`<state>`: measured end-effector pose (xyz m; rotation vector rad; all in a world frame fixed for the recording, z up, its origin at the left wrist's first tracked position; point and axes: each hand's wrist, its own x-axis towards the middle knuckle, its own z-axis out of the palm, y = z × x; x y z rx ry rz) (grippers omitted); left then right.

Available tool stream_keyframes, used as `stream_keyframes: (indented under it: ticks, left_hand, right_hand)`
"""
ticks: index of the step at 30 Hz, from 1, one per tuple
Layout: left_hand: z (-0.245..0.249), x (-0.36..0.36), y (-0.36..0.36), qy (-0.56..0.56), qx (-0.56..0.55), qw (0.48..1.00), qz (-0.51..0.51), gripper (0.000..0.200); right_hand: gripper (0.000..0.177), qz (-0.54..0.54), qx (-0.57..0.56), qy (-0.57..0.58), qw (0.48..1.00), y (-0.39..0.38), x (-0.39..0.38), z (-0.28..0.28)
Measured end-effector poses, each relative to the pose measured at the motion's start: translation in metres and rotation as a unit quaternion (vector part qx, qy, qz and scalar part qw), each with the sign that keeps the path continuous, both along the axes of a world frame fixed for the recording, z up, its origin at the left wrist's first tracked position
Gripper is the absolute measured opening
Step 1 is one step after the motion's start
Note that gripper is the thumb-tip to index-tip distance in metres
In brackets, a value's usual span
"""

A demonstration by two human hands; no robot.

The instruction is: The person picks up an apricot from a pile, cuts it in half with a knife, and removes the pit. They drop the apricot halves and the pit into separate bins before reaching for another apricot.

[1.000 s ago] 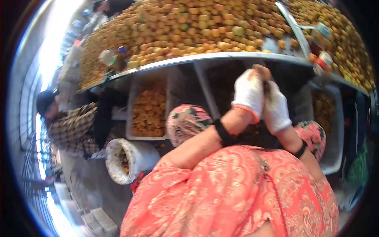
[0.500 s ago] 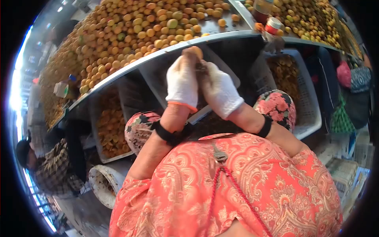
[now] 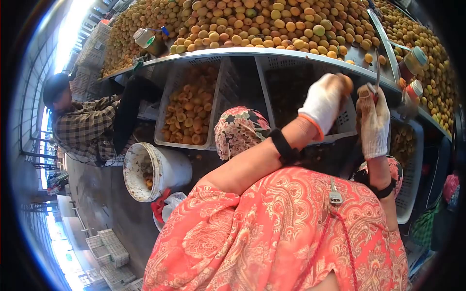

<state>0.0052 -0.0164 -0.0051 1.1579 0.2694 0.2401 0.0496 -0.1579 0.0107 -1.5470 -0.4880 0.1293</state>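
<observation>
My left hand (image 3: 324, 104), in a white glove with an orange cuff, is closed around an apricot (image 3: 346, 84), blurred by motion. To its right, my right hand (image 3: 374, 123), also gloved and soiled at the fingers, grips a small knife (image 3: 377, 70) with the blade pointing up. The hands are apart, both near the metal edge of the sorting table (image 3: 272, 52). Whole apricots (image 3: 272, 24) in orange, yellow and green are heaped on that table. Below my left hand, a crate (image 3: 264, 92) stands under the table edge, its contents dark and hard to make out.
A crate of apricot halves (image 3: 188, 114) stands left of my knee. Nearby is a stained white bucket (image 3: 170, 169) with scraps inside. A co-worker in a checked shirt (image 3: 85, 123) sits at far left. Jars (image 3: 411, 63) stand on the table at right.
My hands have separated from around one apricot; the left now holds an apricot and the right shows the knife upright. The view has turned left, bringing the co-worker and bucket further in.
</observation>
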Motion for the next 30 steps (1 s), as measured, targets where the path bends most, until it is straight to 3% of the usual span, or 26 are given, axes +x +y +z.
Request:
stream_keyframes:
  ticks: [1, 2, 6, 8, 10, 11, 12, 14, 15, 18, 20, 22, 26, 27, 28, 29, 30]
  left_hand:
    - [0.009, -0.007, -0.009, -0.060, 0.082, 0.994, -0.029, 0.028]
    - [0.003, -0.005, -0.014, -0.104, 0.256, 0.961, 0.001, 0.024]
    - [0.002, -0.010, -0.013, -0.143, 0.380, 0.912, 0.055, 0.025]
    - [0.010, -0.015, -0.013, -0.132, 0.299, 0.945, 0.016, 0.040]
    - [0.010, -0.015, -0.008, -0.158, 0.316, 0.936, -0.002, 0.042]
    - [0.013, -0.016, -0.007, -0.102, 0.271, 0.956, -0.036, 0.044]
    - [-0.012, -0.004, -0.014, -0.144, 0.169, 0.975, -0.005, 0.038]
    - [0.013, -0.015, -0.015, -0.048, -0.061, 0.996, -0.047, 0.032]
    - [0.012, -0.012, -0.014, -0.037, -0.110, 0.992, -0.048, 0.026]
    - [0.017, -0.012, -0.020, 0.029, -0.209, 0.978, -0.007, 0.021]
    - [0.015, -0.012, -0.013, 0.109, -0.229, 0.966, -0.046, 0.024]
    - [0.035, -0.013, -0.016, 0.196, -0.290, 0.936, -0.030, 0.028]
    - [0.029, -0.012, -0.012, 0.229, -0.312, 0.922, -0.020, 0.031]
    - [0.030, -0.010, -0.013, 0.215, -0.302, 0.929, -0.007, 0.029]
    - [0.027, -0.007, -0.013, 0.190, -0.317, 0.929, 0.017, 0.032]
    - [-0.017, 0.003, 0.013, 0.084, -0.405, 0.902, -0.124, 0.031]
    - [-0.014, 0.012, 0.024, -0.026, -0.477, 0.839, -0.260, 0.031]
  right_hand:
    - [0.024, -0.018, 0.009, 0.018, 1.000, 0.004, 0.001, 0.001]
    - [0.023, -0.036, 0.019, 0.034, 0.999, 0.008, 0.001, 0.002]
    - [0.022, -0.009, 0.045, 0.096, 0.994, 0.013, 0.002, 0.012]
    - [0.024, 0.006, 0.012, 0.087, 0.996, 0.015, 0.009, 0.011]
    - [0.026, 0.009, -0.025, 0.176, 0.984, 0.018, 0.004, 0.028]
    - [0.027, 0.013, 0.002, 0.176, 0.984, 0.023, 0.001, 0.027]
    - [0.027, 0.015, 0.028, 0.176, 0.984, 0.025, 0.001, 0.025]
    - [0.025, 0.009, 0.045, 0.119, 0.992, 0.028, 0.004, 0.011]
    - [0.024, 0.003, 0.044, 0.094, 0.995, 0.030, 0.003, 0.011]
    - [0.019, 0.012, 0.056, 0.027, 0.998, 0.033, 0.009, -0.006]
    - [0.015, 0.017, 0.026, 0.009, 0.999, 0.031, 0.007, -0.003]
    - [0.022, -0.046, -0.076, -0.197, 0.976, 0.030, 0.009, -0.004]
    - [0.024, -0.026, -0.070, -0.246, 0.967, 0.027, 0.012, -0.008]
    - [0.024, -0.031, -0.073, -0.247, 0.966, 0.027, 0.015, -0.013]
    - [0.022, -0.012, 0.027, -0.115, 0.993, 0.027, 0.016, -0.019]
    - [0.021, 0.008, 0.129, 0.020, 0.991, 0.028, 0.015, -0.022]
    - [0.021, 0.006, 0.131, 0.017, 0.991, 0.027, 0.013, -0.017]
